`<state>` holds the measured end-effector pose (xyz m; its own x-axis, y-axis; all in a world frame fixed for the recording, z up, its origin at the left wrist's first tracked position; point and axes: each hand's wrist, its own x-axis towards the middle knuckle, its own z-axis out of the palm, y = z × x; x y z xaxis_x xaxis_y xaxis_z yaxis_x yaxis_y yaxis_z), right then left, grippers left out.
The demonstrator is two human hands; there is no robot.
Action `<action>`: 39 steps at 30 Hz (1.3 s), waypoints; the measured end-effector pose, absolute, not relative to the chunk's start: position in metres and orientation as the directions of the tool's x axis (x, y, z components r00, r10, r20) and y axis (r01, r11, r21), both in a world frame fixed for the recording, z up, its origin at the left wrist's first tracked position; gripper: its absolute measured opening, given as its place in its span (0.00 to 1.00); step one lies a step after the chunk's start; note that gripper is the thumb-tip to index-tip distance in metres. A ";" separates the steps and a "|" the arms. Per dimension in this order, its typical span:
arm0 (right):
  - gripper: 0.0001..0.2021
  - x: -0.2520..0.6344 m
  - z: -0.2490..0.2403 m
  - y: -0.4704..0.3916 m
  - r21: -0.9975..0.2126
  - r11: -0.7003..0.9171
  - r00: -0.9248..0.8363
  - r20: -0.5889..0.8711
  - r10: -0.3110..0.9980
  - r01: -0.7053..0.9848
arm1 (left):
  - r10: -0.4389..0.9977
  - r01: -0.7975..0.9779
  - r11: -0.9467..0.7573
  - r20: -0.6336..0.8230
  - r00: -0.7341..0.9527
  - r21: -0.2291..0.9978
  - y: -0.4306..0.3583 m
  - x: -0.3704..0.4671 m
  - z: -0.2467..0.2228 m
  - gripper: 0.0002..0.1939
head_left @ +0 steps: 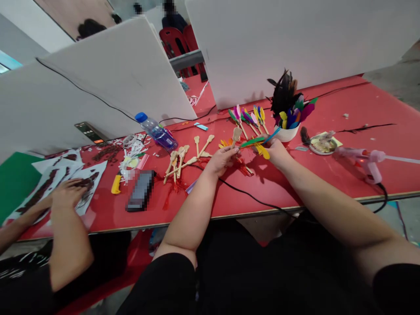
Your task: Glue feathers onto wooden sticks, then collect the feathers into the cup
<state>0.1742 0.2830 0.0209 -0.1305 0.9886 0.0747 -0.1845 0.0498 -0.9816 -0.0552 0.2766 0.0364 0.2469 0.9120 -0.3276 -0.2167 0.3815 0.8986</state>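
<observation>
My left hand (pixel 222 161) is closed in a pinch on a wooden stick (pixel 236 134) whose wide carved end points up. Just to its right, my right hand (pixel 274 148) is closed on feathers: a green feather (pixel 252 141) reaching toward the stick, a yellow feather (pixel 263 151) hanging below, and a blue feather (pixel 273 134). Beneath my hands, red tassel threads (pixel 243 168) and orange-yellow feathers (pixel 225 143) lie on the table. More wooden sticks (pixel 179 158) lie to the left. Behind my hands are sticks with coloured feathers (pixel 258 116) attached.
A white bowl of feathers (pixel 287 132), a small dish (pixel 323 143) and a pink glue gun (pixel 362 161) stand on the right. Leftward are a bottle (pixel 157 132), a phone (pixel 140 190), a yellow-handled cutter (pixel 116 183) and a co-worker's hands (pixel 67 192). A black cable (pixel 249 196) crosses the red table.
</observation>
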 end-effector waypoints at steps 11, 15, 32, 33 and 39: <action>0.32 0.175 0.023 0.280 -0.972 0.069 -0.109 0.096 0.989 -0.223 | 0.924 -0.246 0.367 -0.321 0.209 0.897 0.280 -0.059 0.035 0.22; 0.27 0.177 0.024 0.281 -0.975 0.116 -0.046 0.127 0.991 -0.188 | 0.932 -0.296 0.358 -0.317 0.178 0.885 0.285 -0.069 0.039 0.24; 0.29 0.159 0.010 0.278 -0.974 -0.001 -0.184 0.041 0.982 -0.224 | 0.978 -0.216 0.208 -0.201 0.055 0.954 0.266 -0.026 0.016 0.23; 0.29 0.158 0.010 0.278 -0.967 -0.012 -0.177 0.034 0.984 -0.255 | 0.987 -0.187 0.155 -0.146 0.060 0.970 0.265 -0.025 0.013 0.22; 0.29 0.156 0.005 0.284 -0.948 -0.017 -0.134 0.027 0.991 -0.318 | 0.996 -0.063 -0.055 0.059 0.063 0.996 0.272 -0.025 -0.001 0.15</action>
